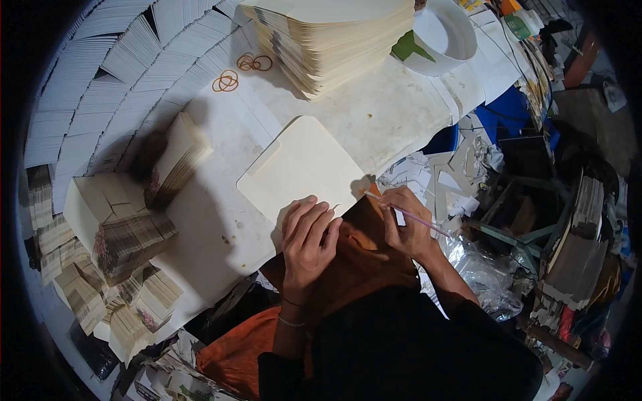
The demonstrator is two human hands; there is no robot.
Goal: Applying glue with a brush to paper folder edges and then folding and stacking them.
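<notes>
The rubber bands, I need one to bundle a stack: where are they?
In the head view the rubber bands lie upper left on the white table, just left of the tall cream card stack.

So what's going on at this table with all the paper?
A person sits at a white worktable crowded with paper. Their left hand presses flat on the near edge of a cream-coloured card sheet with rounded corners. Their right hand holds a thin pink stick like a pen, its tip at the sheet's near right edge. A tall stack of similar cream sheets stands further back, with orange rubber bands beside it and bundles of folded paper at the left.
</notes>
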